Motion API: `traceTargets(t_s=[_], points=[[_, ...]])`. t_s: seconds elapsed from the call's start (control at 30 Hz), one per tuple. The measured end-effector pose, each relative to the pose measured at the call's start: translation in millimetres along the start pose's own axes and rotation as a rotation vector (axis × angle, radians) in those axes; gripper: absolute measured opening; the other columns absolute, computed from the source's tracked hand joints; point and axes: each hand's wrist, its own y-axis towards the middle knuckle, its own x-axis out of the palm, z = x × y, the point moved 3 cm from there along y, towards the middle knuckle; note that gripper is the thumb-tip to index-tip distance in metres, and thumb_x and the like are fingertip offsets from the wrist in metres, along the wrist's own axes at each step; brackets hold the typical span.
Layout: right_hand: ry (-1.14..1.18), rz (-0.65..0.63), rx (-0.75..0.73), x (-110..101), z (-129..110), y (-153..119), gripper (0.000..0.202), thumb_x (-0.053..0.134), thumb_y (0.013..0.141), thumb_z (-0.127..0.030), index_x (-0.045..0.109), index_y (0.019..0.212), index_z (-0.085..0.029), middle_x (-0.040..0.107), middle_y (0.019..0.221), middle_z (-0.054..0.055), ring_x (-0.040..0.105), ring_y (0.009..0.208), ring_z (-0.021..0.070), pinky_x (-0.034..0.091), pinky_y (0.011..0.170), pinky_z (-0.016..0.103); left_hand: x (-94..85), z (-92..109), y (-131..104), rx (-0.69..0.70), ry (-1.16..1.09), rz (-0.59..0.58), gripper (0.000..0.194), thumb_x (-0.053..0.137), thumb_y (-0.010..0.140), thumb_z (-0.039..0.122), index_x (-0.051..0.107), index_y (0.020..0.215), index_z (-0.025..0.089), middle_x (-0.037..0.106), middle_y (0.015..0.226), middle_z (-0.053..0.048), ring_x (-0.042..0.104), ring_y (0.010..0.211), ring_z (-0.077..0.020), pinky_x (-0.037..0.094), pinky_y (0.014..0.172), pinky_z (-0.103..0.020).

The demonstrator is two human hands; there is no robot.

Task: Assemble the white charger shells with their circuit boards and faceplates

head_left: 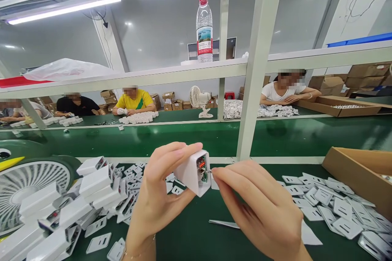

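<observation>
My left hand (167, 185) holds a white charger housing (191, 171) between thumb and fingers, its open end turned to the right, showing a circuit board and an orange-red port inside. At that opening, my right hand (257, 204) pinches a small thin metallic piece (209, 171), too small to identify. Metal tweezers (223, 224) lie on the green table below, partly hidden by my right hand. White housings (94, 181) are piled at the left, with slotted white cover plates (98, 242) around them. More slotted plates (343, 208) lie at the right.
A fan (21, 191) stands at the left edge. At the right is a cardboard box (361, 179). A white frame post (257, 65) rises beyond my hands, and a bottle (204, 28) stands on the shelf. Several people sit across the green conveyor (153, 140).
</observation>
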Motion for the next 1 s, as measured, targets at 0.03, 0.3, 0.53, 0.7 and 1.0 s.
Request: traceTargets(t_s=[0.03,0.3,0.53,0.7,1.0], points=[[-0.001,-0.002,0.0,-0.4,0.1,0.3,0.025,0.06,0.092,0.007,0.063,0.106,-0.014,0.067,0.081,0.007,0.059,0.071,0.0183,0.049,0.064,0.032,-0.1,-0.2,-0.3,0.002,0.005,-0.006,0.087,0.079,0.079,-0.004,0.037,0.15,0.024,0.066,0.139,-0.009,0.059,0.129,-0.0248,0.054,0.109,-0.044],[0.003,-0.064,0.026,-1.7,3.4,-0.5,0.021,0.058,0.094,0.006,0.062,0.102,-0.014,0.068,0.083,0.008,0.058,0.071,0.018,0.048,0.063,0.032,3.9,-2.9,-2.3,-0.008,0.059,-0.047,0.089,0.077,0.079,-0.004,0.036,0.152,0.027,0.067,0.137,-0.01,0.058,0.13,-0.0282,0.061,0.1,-0.05],[0.17,-0.07,0.117,-1.4,12.5,1.4,0.022,0.056,0.097,0.003,0.062,0.103,-0.018,0.067,0.086,0.003,0.06,0.075,0.0146,0.049,0.066,0.028,3.9,-3.0,-1.7,-0.004,0.004,-0.06,0.089,0.077,0.079,-0.006,0.037,0.151,0.026,0.066,0.137,-0.009,0.059,0.132,-0.0264,0.06,0.104,-0.045],[0.332,-0.09,0.197,-1.2,15.1,2.0,0.021,0.058,0.097,0.0,0.065,0.098,-0.019,0.066,0.082,0.001,0.057,0.071,0.0127,0.048,0.061,0.025,2.9,-2.3,-2.3,-0.011,-0.039,-0.055,0.089,0.077,0.078,-0.008,0.037,0.151,0.025,0.066,0.139,-0.008,0.058,0.134,-0.0251,0.06,0.107,-0.042],[0.353,-0.049,0.216,-1.2,15.5,2.0,0.023,0.058,0.095,0.003,0.065,0.097,-0.019,0.068,0.084,0.001,0.057,0.072,0.0119,0.048,0.062,0.024,1.0,-3.0,-0.1,-0.017,-0.073,-0.03,0.083,0.076,0.081,-0.008,0.038,0.148,0.023,0.066,0.138,-0.009,0.057,0.134,-0.0238,0.056,0.111,-0.041]])
